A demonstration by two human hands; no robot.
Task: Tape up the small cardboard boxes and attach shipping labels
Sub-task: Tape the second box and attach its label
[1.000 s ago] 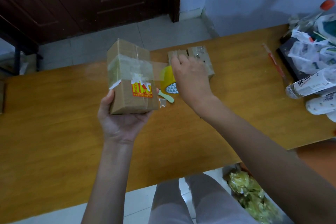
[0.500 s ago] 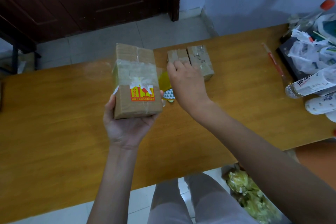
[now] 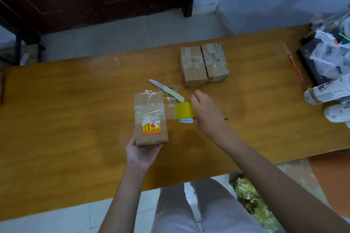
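- At frame centre, the left hand (image 3: 142, 154) cups the near end of a taped cardboard box (image 3: 150, 118), its red-and-yellow sticker (image 3: 151, 128) too small to read.
- The right hand (image 3: 206, 112) has its fingers curled round a yellow tape roll (image 3: 184, 111), with clear tape stretched to the box.
- Two taped boxes (image 3: 203, 64) sit touching, upper centre.
- A pale-handled knife (image 3: 166, 90) lies between them and the held box.
- The counter (image 3: 66, 119) has bare wood on the left; bags and bottles crowd the right edge.

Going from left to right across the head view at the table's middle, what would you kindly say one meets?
Brown cardboard box with red-and-yellow sticker, held by the left hand → yellow tape roll → right hand gripping it → clear plastic bottle with white label.
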